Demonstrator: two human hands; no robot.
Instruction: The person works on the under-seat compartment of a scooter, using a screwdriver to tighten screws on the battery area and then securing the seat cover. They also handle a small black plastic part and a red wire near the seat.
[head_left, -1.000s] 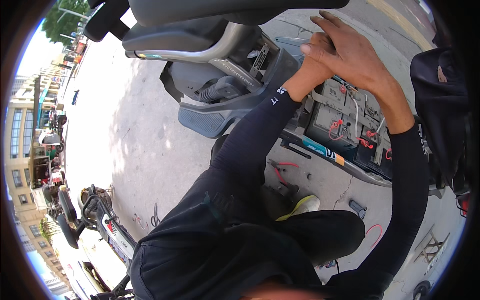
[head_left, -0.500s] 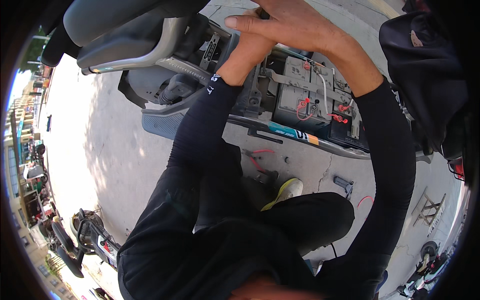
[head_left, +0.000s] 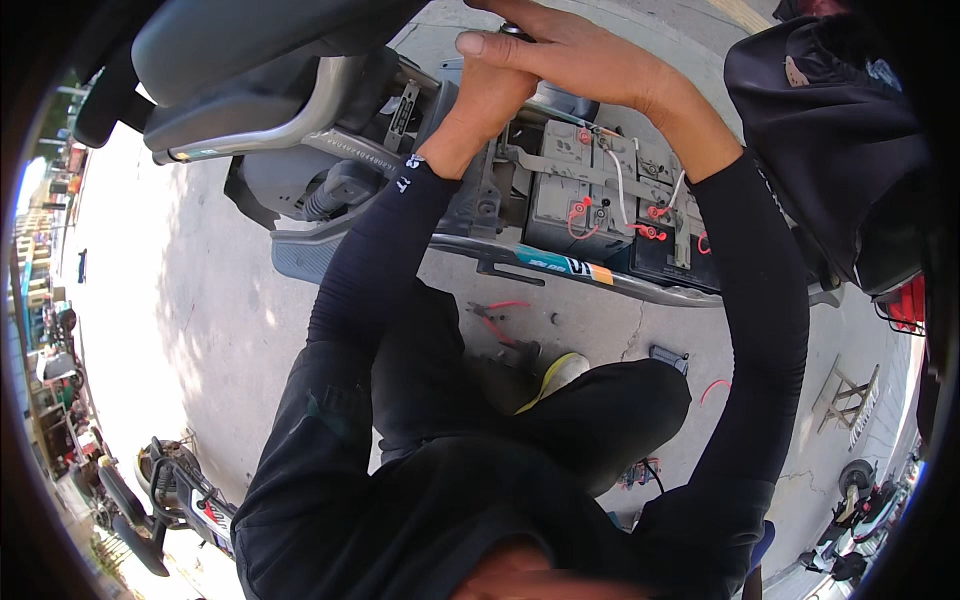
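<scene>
Matt plastic batts (head_left: 553,192), smooth dk seat (head_left: 235,112), rough concrete grnd (head_left: 250,330).

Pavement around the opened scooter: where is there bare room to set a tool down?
The widest bare pavement lies between the footboard and the parked bike at lower left. It is crowded by the shoe, with pliers nearby, and over the batteries, with their wires.

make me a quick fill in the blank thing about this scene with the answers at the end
1. The right hand and left hand overlap, and both sleeves are ____.
2. The pliers on the ground have ____ handles.
3. The pale shoe has a bright ____ edge.

Missing words: black; red; yellow.
</scene>
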